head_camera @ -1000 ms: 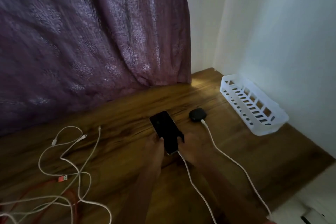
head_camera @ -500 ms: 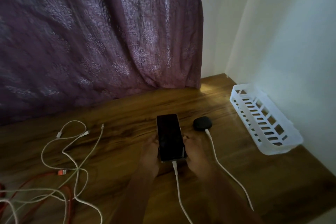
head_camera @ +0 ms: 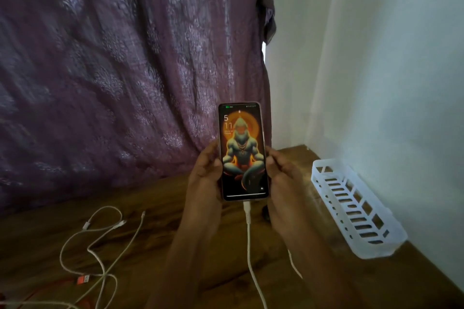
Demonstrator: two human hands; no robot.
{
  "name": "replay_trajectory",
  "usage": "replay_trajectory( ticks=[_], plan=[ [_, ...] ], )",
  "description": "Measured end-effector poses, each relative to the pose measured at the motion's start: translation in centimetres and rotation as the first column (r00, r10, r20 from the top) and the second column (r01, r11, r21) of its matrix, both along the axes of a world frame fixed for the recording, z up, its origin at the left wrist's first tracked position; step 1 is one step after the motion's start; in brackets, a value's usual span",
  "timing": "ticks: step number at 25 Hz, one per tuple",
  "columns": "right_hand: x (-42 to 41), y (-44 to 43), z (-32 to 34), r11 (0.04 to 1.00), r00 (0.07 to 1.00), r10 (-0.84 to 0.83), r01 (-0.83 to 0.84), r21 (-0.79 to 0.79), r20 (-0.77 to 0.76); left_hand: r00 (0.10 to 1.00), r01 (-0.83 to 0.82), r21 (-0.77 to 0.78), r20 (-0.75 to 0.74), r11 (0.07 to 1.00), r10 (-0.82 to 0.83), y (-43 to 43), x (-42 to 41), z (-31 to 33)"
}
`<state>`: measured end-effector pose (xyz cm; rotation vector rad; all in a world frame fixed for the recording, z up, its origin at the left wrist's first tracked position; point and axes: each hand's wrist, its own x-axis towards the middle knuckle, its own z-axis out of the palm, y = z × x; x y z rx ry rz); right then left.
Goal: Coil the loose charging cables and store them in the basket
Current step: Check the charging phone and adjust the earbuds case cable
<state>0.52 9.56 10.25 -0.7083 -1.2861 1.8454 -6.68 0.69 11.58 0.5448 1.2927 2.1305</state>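
The phone [head_camera: 243,153] is gripped edgewise by the left hand [head_camera: 204,170] and right hand [head_camera: 281,175]. Its limp, light cable [head_camera: 249,246], at 6 o'clock, is best pinched at the stiff plug [head_camera: 246,208].

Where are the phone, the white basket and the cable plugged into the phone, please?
phone [head_camera: 242,158], head view, lit screen centre.
white basket [head_camera: 381,251], head view, near end wall.
plugged-in cable [head_camera: 248,233], head view, below its plug.

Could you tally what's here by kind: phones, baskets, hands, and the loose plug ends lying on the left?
1 phone
1 white basket
2 hands: left hand and right hand, both gripping the phone
3 white plug ends
1 orange plug end
Total: 8
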Motion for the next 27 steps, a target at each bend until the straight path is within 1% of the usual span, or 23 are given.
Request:
replay_trajectory(
  ticks=[3,5,10,13,18,21,27],
  plan=[
    [1.1,-0.2,2.4,0.997,0.998,0.010,-0.004,0.080,-0.067,1.000,0.013,0.093,-0.005,0.996,-0.013,-0.1,0.6,2.3],
    [1.6,-0.3,3.3,0.994,0.995,0.007,0.005,0.111,-0.104,1.000,0.021,0.128,-0.005,0.991,-0.021,-0.2,0.9,3.2],
    [1.8,-0.6,4.2,0.993,0.987,-0.007,0.025,0.113,-0.158,1.000,0.004,0.159,-0.006,0.987,-0.003,-0.2,1.5,3.8],
    [1.7,-0.7,4.2,0.994,0.988,-0.026,0.042,0.100,-0.155,1.000,-0.018,0.172,0.012,0.985,0.017,-0.3,1.7,3.8],
    [1.3,-0.6,3.6,0.998,0.988,-0.007,0.018,0.068,-0.152,0.998,-0.054,0.159,0.030,0.986,0.050,-0.4,1.9,3.7],
    [1.1,-0.6,3.2,0.997,0.993,-0.020,0.029,0.074,-0.119,0.998,-0.052,0.148,0.037,0.988,0.047,-0.5,1.9,3.5],
    [1.0,-0.7,2.9,0.998,0.992,-0.014,0.022,0.060,-0.124,0.998,-0.045,0.148,0.052,0.988,0.038,-0.5,1.6,3.2]
  ],
)
